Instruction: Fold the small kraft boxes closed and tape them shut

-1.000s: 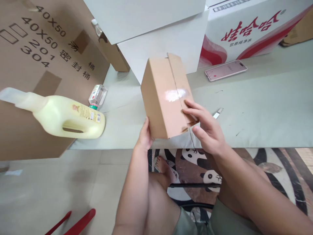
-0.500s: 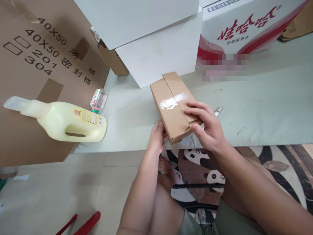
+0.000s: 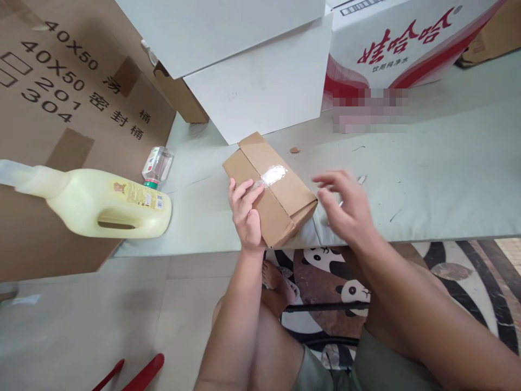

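Note:
A small brown cardboard box [image 3: 280, 203] lies slanted near the table's front edge, with a shiny strip of clear tape [image 3: 273, 176] across its top seam. My left hand [image 3: 246, 214] grips its left side, fingers over the top by the tape and thumb toward me. Just off the box's right end hovers my right hand [image 3: 345, 206], its fingers loosely bent and apart, with nothing in them. Behind that hand the tip of a flat object, perhaps a cutter [image 3: 362, 179], pokes out; the rest is hidden.
To the left lie a pale yellow jug [image 3: 85, 203] and a clear bottle [image 3: 158, 165], beside a large carton [image 3: 36, 141]. White boxes [image 3: 260, 81] and a red-and-white carton [image 3: 399, 49] stand at the back. A small brown scrap [image 3: 294, 150] is on the table [image 3: 439, 163].
The box has shifted left and turned. My left hand has come from beneath its near side onto its left top, and my right hand has let go of the box's right end.

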`<action>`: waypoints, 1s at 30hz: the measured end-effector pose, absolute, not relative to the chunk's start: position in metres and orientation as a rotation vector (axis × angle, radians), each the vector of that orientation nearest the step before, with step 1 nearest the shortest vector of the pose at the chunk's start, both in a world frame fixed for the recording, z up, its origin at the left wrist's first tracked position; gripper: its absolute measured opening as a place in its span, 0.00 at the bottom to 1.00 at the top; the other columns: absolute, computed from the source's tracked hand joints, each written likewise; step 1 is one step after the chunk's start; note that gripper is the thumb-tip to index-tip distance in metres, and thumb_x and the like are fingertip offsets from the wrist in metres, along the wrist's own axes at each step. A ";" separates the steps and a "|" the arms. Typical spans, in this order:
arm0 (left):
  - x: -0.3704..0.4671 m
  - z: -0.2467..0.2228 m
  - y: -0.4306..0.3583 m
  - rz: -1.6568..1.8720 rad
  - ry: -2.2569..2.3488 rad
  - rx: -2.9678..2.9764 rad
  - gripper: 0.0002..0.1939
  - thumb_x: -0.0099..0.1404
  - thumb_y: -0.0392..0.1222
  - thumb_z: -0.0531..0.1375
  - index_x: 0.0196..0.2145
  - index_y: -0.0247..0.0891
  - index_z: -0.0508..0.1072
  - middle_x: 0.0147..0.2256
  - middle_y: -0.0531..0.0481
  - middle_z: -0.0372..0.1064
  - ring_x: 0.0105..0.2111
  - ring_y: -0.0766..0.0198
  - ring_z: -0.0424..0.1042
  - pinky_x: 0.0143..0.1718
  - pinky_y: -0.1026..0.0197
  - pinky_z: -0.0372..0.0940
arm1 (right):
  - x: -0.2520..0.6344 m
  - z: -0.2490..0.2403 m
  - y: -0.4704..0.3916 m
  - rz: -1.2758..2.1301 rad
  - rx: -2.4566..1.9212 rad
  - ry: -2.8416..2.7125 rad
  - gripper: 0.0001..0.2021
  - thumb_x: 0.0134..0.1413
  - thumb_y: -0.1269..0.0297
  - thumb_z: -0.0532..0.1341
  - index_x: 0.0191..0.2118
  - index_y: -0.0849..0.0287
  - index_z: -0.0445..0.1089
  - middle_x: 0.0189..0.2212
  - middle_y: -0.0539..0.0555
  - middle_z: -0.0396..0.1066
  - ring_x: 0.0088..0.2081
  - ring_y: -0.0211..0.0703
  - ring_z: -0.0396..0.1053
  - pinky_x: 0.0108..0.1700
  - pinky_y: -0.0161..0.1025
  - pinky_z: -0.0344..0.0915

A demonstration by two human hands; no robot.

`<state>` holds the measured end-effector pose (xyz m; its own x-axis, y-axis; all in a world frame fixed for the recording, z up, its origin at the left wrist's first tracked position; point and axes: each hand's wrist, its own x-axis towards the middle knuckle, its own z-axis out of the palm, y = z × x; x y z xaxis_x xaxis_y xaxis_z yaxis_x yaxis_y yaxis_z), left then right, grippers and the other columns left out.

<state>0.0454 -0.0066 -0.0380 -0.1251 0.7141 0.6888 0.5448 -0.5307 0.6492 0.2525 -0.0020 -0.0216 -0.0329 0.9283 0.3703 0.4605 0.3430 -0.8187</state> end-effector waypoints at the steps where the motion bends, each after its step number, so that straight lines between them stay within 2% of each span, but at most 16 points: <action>1: 0.046 -0.039 -0.007 1.742 1.442 1.955 0.27 0.71 0.58 0.45 0.45 0.43 0.79 0.48 0.47 0.72 0.59 0.54 0.65 0.72 0.45 0.41 | 0.259 -0.023 0.000 0.567 -1.503 -1.617 0.16 0.63 0.53 0.53 0.44 0.55 0.73 0.38 0.59 0.75 0.40 0.51 0.73 0.42 0.51 0.70; 2: 0.045 -0.040 -0.007 1.744 1.440 1.943 0.27 0.71 0.58 0.45 0.45 0.43 0.79 0.48 0.47 0.72 0.60 0.53 0.64 0.72 0.45 0.41 | 0.267 -0.024 0.003 0.542 -1.739 -1.615 0.16 0.62 0.52 0.53 0.42 0.55 0.73 0.31 0.57 0.73 0.34 0.51 0.71 0.38 0.50 0.69; 4: 0.045 -0.041 -0.007 1.740 1.426 1.943 0.27 0.71 0.58 0.45 0.46 0.43 0.79 0.48 0.47 0.72 0.60 0.53 0.64 0.72 0.44 0.40 | 0.279 -0.029 0.007 0.569 -2.098 -1.737 0.18 0.59 0.50 0.55 0.44 0.55 0.73 0.26 0.57 0.72 0.29 0.52 0.70 0.32 0.49 0.66; 6: 0.044 -0.041 -0.007 1.736 1.414 1.950 0.27 0.72 0.57 0.45 0.47 0.43 0.79 0.48 0.47 0.72 0.60 0.53 0.63 0.72 0.44 0.39 | 0.287 -0.035 0.009 0.602 -2.244 -1.902 0.21 0.57 0.48 0.56 0.48 0.55 0.73 0.28 0.60 0.74 0.30 0.56 0.71 0.30 0.47 0.63; 8: 0.044 -0.041 -0.007 1.749 1.400 1.949 0.26 0.72 0.56 0.46 0.47 0.43 0.79 0.49 0.47 0.72 0.61 0.53 0.63 0.72 0.44 0.38 | 0.287 -0.039 0.009 0.606 -2.247 -2.003 0.20 0.58 0.49 0.55 0.47 0.55 0.73 0.33 0.62 0.75 0.33 0.58 0.72 0.29 0.46 0.61; 11: 0.044 -0.042 -0.008 1.770 1.374 1.948 0.24 0.72 0.53 0.46 0.48 0.44 0.78 0.51 0.47 0.71 0.61 0.54 0.62 0.72 0.45 0.37 | 0.280 -0.042 0.010 0.613 -2.166 -2.054 0.16 0.58 0.51 0.54 0.42 0.56 0.72 0.35 0.60 0.76 0.37 0.57 0.73 0.30 0.45 0.60; 14: 0.045 -0.043 -0.009 1.768 1.394 1.939 0.25 0.72 0.54 0.46 0.48 0.44 0.79 0.51 0.47 0.71 0.62 0.54 0.61 0.72 0.45 0.38 | 0.274 -0.044 0.012 0.595 -2.106 -2.073 0.13 0.56 0.54 0.56 0.42 0.56 0.70 0.36 0.59 0.75 0.36 0.55 0.72 0.30 0.43 0.58; 17: 0.045 -0.042 -0.009 1.764 1.414 1.933 0.26 0.72 0.56 0.45 0.48 0.43 0.79 0.51 0.46 0.71 0.61 0.53 0.62 0.72 0.45 0.40 | 0.273 -0.044 0.015 0.572 -2.049 -2.021 0.12 0.55 0.65 0.56 0.44 0.57 0.70 0.36 0.59 0.73 0.34 0.51 0.70 0.31 0.43 0.58; 19: 0.046 -0.042 -0.008 1.774 1.393 1.949 0.25 0.72 0.54 0.45 0.48 0.43 0.79 0.51 0.47 0.71 0.61 0.54 0.62 0.72 0.46 0.39 | 0.273 -0.042 0.015 0.643 -1.944 -1.892 0.14 0.54 0.70 0.55 0.46 0.57 0.71 0.35 0.57 0.72 0.30 0.45 0.68 0.32 0.42 0.60; 22: 0.047 -0.043 -0.007 1.788 1.370 1.998 0.24 0.73 0.50 0.45 0.49 0.43 0.78 0.51 0.48 0.71 0.61 0.56 0.63 0.72 0.46 0.40 | 0.270 -0.034 0.013 0.956 -1.609 -1.555 0.16 0.56 0.69 0.55 0.48 0.54 0.71 0.35 0.52 0.69 0.24 0.36 0.66 0.28 0.38 0.62; 24: 0.048 -0.043 -0.007 1.791 1.383 2.054 0.24 0.74 0.49 0.43 0.50 0.43 0.77 0.50 0.47 0.71 0.60 0.57 0.65 0.72 0.46 0.42 | 0.267 -0.025 0.011 1.101 -1.320 -1.314 0.13 0.57 0.67 0.56 0.47 0.53 0.71 0.34 0.49 0.68 0.24 0.33 0.68 0.28 0.36 0.66; 27: 0.052 -0.043 -0.009 1.793 1.409 2.127 0.24 0.74 0.47 0.42 0.51 0.42 0.76 0.50 0.47 0.71 0.58 0.59 0.67 0.71 0.46 0.45 | 0.263 -0.009 0.004 1.039 -1.021 -1.096 0.10 0.54 0.68 0.61 0.43 0.51 0.68 0.34 0.46 0.67 0.27 0.32 0.70 0.34 0.36 0.72; 30: 0.058 -0.042 -0.013 1.791 1.474 2.142 0.24 0.75 0.46 0.41 0.52 0.41 0.74 0.50 0.47 0.71 0.58 0.58 0.66 0.71 0.45 0.45 | 0.262 0.009 -0.007 0.861 -0.982 -1.088 0.13 0.51 0.69 0.66 0.42 0.50 0.69 0.34 0.46 0.68 0.29 0.34 0.71 0.35 0.37 0.73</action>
<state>0.0578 -0.0132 -0.0424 -0.0793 0.6247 0.7768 0.6422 -0.5640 0.5191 0.2617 -0.0067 0.0085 0.2475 0.9198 0.3046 -0.0853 0.3338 -0.9388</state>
